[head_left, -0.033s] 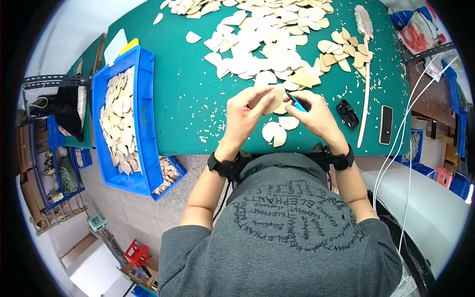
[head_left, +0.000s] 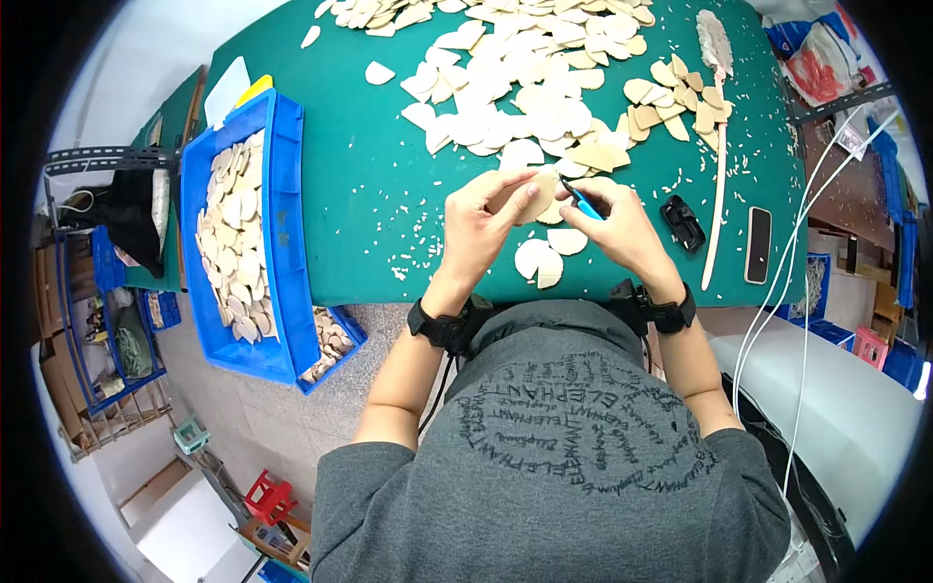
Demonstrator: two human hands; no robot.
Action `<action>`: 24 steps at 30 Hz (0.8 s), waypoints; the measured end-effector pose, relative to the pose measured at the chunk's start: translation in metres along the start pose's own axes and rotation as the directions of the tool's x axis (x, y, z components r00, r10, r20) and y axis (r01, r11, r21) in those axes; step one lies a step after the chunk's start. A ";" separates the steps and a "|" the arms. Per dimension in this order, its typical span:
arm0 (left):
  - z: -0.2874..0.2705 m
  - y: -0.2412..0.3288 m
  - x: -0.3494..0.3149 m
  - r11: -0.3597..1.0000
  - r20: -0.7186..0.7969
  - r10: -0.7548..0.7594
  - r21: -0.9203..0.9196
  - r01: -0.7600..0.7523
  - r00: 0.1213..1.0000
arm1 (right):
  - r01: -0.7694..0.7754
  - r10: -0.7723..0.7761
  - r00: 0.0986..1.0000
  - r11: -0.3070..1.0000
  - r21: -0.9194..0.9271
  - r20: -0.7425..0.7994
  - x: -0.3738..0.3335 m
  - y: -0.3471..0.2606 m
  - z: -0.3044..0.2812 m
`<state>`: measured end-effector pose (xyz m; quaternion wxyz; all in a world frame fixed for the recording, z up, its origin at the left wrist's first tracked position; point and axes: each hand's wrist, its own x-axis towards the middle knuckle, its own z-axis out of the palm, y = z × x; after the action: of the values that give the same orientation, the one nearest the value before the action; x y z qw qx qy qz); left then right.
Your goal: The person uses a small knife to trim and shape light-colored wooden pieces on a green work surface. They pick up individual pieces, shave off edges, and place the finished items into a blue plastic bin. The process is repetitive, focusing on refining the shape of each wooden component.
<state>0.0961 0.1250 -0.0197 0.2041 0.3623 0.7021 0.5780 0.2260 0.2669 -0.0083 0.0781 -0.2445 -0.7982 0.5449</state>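
Observation:
My left hand pinches a flat, cream-coloured rounded piece between thumb and fingers, above the near part of the green table. In my right hand is a small blue-handled tool, its dark tip at the piece's right edge. The tool's exact kind is too small to make out. Just below my hands lie a few loose cream pieces, one with a straight side. Beyond them spreads a large pile of similar pieces, overexposed in its middle.
A blue crate of cream pieces stands at the table's left edge. On the right lie a heap of tan pieces, a long-handled duster, a black object and a phone. White cables hang beyond. Small white scraps dot the table.

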 end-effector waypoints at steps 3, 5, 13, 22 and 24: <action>-0.002 0.003 -0.001 0.999 0.002 -0.050 0.007 0.050 0.999 | -0.039 0.039 0.999 0.999 0.004 0.026 -0.001 -0.007 0.000; -0.002 0.003 -0.002 0.998 0.004 -0.056 0.013 0.056 0.998 | -0.023 0.023 1.000 0.999 -0.038 0.017 -0.001 -0.006 0.000; -0.004 0.007 -0.005 0.999 -0.003 -0.054 0.007 0.054 0.999 | -0.034 0.035 0.999 0.999 -0.033 0.029 -0.002 -0.009 0.005; -0.009 0.001 -0.010 0.995 -0.031 0.042 0.089 -0.039 0.999 | -0.007 0.007 0.999 1.000 0.000 0.040 0.000 -0.001 0.015; -0.012 0.000 -0.011 0.997 -0.039 0.022 0.070 -0.020 0.999 | -0.033 0.034 0.997 0.999 -0.022 0.067 0.001 -0.002 0.017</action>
<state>0.0950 0.1083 -0.0177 0.1711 0.3650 0.7221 0.5623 0.2179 0.2527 -0.0131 0.0395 -0.2403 -0.8018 0.5457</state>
